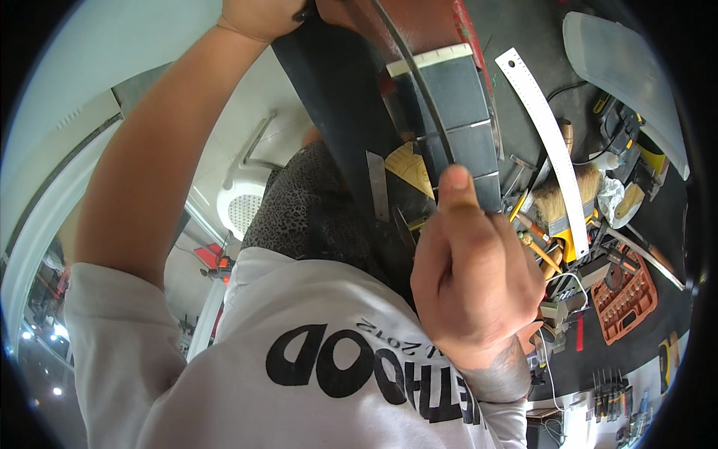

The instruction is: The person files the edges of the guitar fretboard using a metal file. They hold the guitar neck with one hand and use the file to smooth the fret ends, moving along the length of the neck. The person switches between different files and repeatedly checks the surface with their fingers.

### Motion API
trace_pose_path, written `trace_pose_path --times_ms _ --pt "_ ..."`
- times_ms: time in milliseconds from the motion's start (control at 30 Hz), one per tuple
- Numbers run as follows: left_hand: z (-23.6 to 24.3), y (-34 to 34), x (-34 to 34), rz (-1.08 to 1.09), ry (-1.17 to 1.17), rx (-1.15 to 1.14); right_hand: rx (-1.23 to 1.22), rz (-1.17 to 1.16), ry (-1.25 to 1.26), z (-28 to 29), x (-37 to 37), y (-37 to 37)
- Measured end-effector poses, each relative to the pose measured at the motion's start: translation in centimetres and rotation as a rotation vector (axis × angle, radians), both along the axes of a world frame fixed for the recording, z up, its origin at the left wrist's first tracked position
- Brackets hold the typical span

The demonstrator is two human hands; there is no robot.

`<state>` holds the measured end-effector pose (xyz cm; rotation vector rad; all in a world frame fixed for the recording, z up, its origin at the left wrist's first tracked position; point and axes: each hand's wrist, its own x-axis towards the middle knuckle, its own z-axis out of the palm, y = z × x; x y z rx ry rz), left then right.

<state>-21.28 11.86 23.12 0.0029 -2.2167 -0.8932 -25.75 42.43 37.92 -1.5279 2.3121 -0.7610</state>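
A guitar neck lies before me, with a dark fretboard (454, 93), thin metal frets, a cream nut (441, 57) and a reddish-brown headstock (419, 26). Over the nut and fretboard runs a long, thin dark file (424, 82). My right hand (479, 277) is closed around its near end, thumb extended along the top. Its far end passes out of the picture at the top. At the top edge, my left hand (262, 15) is cut off beside the headstock; its fingers are mostly hidden, so I cannot tell what it holds.
Right of the neck lie a white ruler (550, 138), a wide brush (557, 200), an orange socket-set case (627, 303) and several scattered hand tools. A translucent plastic piece (624, 63) sits at the far right. A small steel strip (378, 187) and yellow wedge (410, 168) are left of it.
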Motion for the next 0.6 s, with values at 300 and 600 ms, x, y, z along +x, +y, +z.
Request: trace_pose_path --times_ms 300,600 --pt "0.0 -0.3 0.3 0.024 -0.017 -0.004 -0.010 0.009 0.019 -0.1 -0.1 0.3" --pt "0.9 -0.4 0.4 0.051 -0.043 -0.018 -0.037 0.016 0.017 0.0 0.0 -0.3"
